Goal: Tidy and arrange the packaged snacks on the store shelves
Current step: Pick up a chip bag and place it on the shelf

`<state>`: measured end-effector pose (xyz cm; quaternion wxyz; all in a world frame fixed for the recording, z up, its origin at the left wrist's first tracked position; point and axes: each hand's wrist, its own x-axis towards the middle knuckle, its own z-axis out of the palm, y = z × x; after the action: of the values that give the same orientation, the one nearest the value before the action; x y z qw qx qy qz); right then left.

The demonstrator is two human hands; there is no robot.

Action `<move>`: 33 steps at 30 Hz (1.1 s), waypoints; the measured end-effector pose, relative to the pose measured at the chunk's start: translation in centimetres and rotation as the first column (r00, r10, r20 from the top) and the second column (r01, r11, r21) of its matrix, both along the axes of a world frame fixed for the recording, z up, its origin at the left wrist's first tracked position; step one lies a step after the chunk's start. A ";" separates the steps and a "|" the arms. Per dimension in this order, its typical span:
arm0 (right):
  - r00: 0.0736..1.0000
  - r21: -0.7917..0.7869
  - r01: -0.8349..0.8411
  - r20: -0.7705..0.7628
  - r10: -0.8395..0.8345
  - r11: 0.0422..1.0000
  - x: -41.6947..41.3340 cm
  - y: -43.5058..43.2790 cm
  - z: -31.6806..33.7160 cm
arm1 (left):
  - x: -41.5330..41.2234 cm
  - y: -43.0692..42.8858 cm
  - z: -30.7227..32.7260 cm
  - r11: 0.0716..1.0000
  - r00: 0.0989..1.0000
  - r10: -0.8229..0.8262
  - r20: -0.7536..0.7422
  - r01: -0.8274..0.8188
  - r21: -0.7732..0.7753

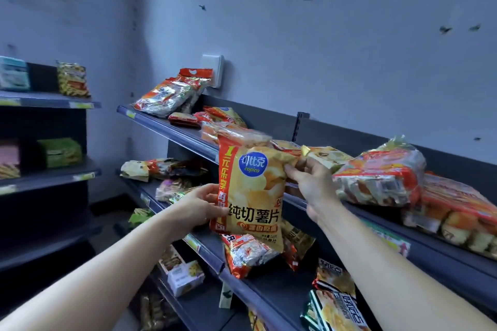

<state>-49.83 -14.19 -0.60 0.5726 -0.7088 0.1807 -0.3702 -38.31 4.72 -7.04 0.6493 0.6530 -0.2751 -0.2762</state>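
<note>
The step in hand looks like seating the yellow Copico potato chip bag (252, 191) on the top shelf (166, 133), and doing it well probably means bringing it up upright, label facing out, and setting its bottom seam down behind the shelf's front lip rather than on top of the loose packs already there. The bag is puffed and slippery, so a light hold at the edges should serve better than squeezing the middle, which would crush the chips. The gap ahead is crowded: a small yellow packet (326, 156) lies just behind the bag, and a large clear multipack of red-orange packets (382, 177) slumps to the right, so one of these may need nudging aside first. The bag hangs in the air in front of the shelf edge, between the two hands, resting on no shelf; a silver-and-red packet (247, 252) on the shelf below lies directly under it. The left hand (199, 207) grips the bag's lower left edge, fingers wrapped behind and thumb on the front. The right hand (309, 183) pinches the upper right edge between thumb and fingertips, higher and nearer the shelf than the left
</note>
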 end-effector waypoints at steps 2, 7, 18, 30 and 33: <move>1.000 -0.015 -0.018 -0.012 0.018 1.000 4.0 1.6 -0.3 | 3.4 1.5 -0.4 0.999 1.000 0.023 0.000 -0.023 0.042; 0.993 0.007 -0.094 -0.066 0.094 0.996 13.5 4.7 -2.5 | 11.9 5.5 -1.5 0.988 0.994 0.110 0.002 -0.109 0.108; 0.945 0.107 -0.235 -0.205 0.253 0.966 29.4 9.1 -8.8 | 25.0 10.1 -6.0 0.937 0.939 0.338 -0.057 -0.330 0.110; 0.898 0.323 -0.268 -0.257 0.357 0.908 45.6 7.8 -13.4 | 38.1 9.4 -9.0 0.901 0.909 0.409 -0.085 -0.388 0.193; 0.899 0.371 -0.243 -0.261 0.351 0.896 49.3 7.4 -14.4 | 40.9 9.3 -10.0 0.904 0.910 0.398 -0.114 -0.368 0.216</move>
<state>-0.58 -6.78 -15.01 0.6959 -0.6731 0.2189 -0.1213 2.56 14.01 -17.06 0.6453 0.7295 -0.0621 -0.2179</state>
